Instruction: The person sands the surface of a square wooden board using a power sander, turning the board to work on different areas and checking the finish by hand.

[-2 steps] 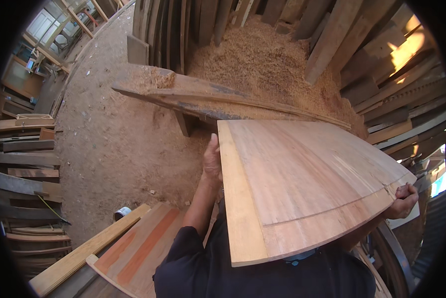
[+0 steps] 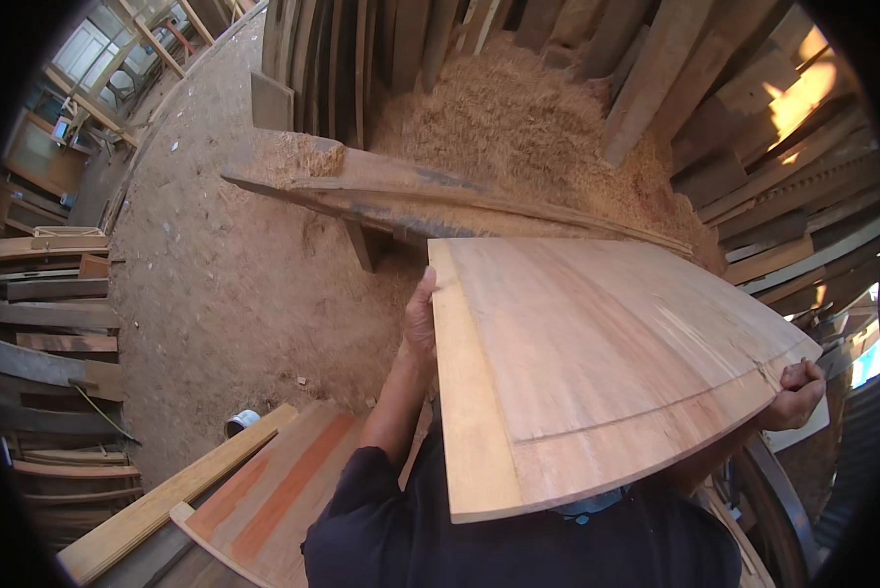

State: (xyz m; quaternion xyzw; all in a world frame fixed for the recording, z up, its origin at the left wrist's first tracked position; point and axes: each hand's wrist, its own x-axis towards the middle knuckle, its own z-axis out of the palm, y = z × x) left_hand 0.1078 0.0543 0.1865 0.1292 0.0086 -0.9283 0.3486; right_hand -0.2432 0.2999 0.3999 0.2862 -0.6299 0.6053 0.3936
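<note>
A wide wooden panel, pale along its left edge and pinkish-brown across the rest, is held up in front of my chest. My left hand grips its left edge, the thumb up along the side and the other fingers hidden behind the wood. On the opposite side my right hand is closed around the near right corner, knuckles outward. The panel's far edge lies over or against a long dusty wooden bench; whether they touch I cannot tell.
Shavings are heaped beyond the bench, with upright planks around them. Stacked boards line the left side. Near my left elbow lie a reddish-striped panel, a long yellowish board and a small white can.
The panel has tilted very slightly, its near edge moving a little up and to the left. Both hands keep their hold.
</note>
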